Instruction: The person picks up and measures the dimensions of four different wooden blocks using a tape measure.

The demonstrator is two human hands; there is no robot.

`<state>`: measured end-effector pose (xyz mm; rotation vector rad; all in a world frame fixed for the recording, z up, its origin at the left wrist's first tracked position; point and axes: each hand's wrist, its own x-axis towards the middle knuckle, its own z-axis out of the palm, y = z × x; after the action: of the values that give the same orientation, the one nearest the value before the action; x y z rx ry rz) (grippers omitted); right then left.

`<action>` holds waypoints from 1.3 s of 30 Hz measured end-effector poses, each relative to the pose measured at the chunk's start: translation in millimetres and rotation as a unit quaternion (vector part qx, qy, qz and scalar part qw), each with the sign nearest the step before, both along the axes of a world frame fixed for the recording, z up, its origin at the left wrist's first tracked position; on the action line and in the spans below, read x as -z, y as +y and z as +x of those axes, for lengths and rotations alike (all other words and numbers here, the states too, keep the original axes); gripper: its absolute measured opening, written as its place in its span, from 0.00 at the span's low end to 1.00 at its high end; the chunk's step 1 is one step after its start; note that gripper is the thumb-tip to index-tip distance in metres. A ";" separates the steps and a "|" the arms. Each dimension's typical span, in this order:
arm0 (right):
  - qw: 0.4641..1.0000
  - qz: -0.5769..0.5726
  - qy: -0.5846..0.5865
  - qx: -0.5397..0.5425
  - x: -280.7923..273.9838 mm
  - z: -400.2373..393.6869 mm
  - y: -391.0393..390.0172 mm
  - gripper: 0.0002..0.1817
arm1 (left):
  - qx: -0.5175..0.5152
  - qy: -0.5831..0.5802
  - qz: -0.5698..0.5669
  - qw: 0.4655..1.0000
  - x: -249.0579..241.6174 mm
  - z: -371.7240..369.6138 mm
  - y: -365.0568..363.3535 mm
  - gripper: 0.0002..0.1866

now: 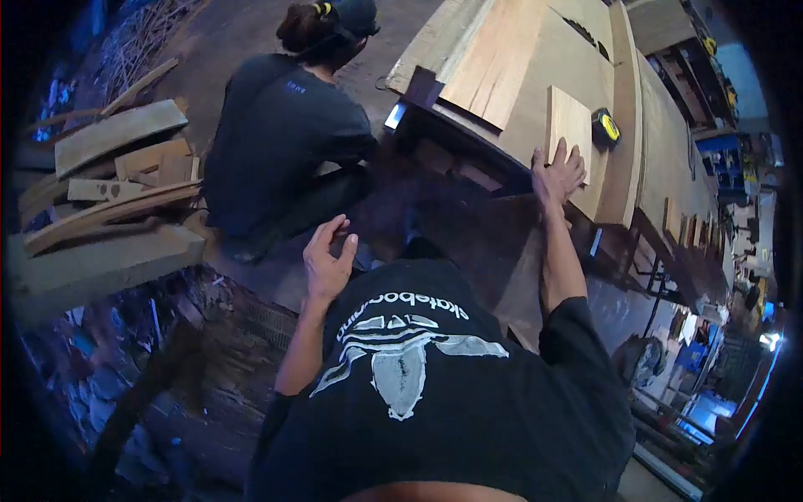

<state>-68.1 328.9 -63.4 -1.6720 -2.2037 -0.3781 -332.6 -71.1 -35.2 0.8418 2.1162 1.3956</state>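
Observation:
My right hand (559,176) rests on the near end of a short wooden board (569,117), its fingers spread over the top face. This board lies flat on the saw table (529,100). A black and yellow tape measure (606,130) sits just right of the board, beside a long upright wooden fence (626,100). Farther along the table, part of a dark toothed saw blade (580,33) sticks up through the surface. In the air over my lap, my left hand (329,258) is empty, with its fingers apart and slightly bent.
A person in a dark shirt (288,142) crouches at the left of the table. Another wide plank (493,58) lies on the table's left side. Wood offcuts (125,159) are piled at far left. Shelves with tools (728,163) stand at far right.

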 end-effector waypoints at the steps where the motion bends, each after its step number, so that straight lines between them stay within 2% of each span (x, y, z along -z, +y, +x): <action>1: 1.000 -0.001 0.001 0.007 0.4 0.4 -1.0 0.38 | 0.005 0.015 0.006 1.000 -0.9 -0.9 2.5 0.19; 6: 1.000 0.001 0.020 0.001 -1.9 0.5 -0.9 0.37 | 0.031 0.037 0.010 0.999 4.2 -1.9 7.3 0.19; 12: 0.999 0.000 0.033 0.005 -3.6 -2.0 -3.8 0.37 | 0.057 0.010 -0.029 0.998 2.7 -1.1 1.9 0.19; 21: 1.000 -0.005 0.028 0.009 -6.5 -3.5 -4.1 0.36 | 0.017 0.040 -0.030 0.999 0.7 -8.4 -1.8 0.20; 27: 0.999 0.005 0.039 0.006 -8.9 3.1 -3.2 0.36 | 0.012 0.033 0.009 0.999 2.4 -3.7 5.8 0.19; 30: 0.994 -0.091 0.058 -0.016 -38.0 4.9 -1.6 0.36 | -0.021 -0.032 0.006 0.999 2.3 -5.7 8.7 0.20; 33: 0.990 -0.104 0.094 -0.014 -56.2 26.6 44.6 0.35 | -0.020 -0.012 0.017 1.000 -9.6 -7.5 15.8 0.20; 35: 0.994 -0.074 0.075 -0.015 -78.3 35.2 79.7 0.38 | -0.030 -0.009 0.035 0.999 -16.3 -8.4 26.1 0.19; 37: 0.995 -0.095 0.012 0.010 -103.1 38.5 113.5 0.42 | 0.010 0.058 0.047 0.997 -34.5 -10.2 38.7 0.20; 39: 0.985 -0.159 -0.060 0.012 -106.5 49.6 155.6 0.47 | 0.016 0.064 0.061 0.996 -49.9 -7.3 56.2 0.20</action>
<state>-18.5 484.5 43.1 -1.8813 -2.4388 -0.1384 -339.9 -14.9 14.7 1.0330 2.1180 1.5032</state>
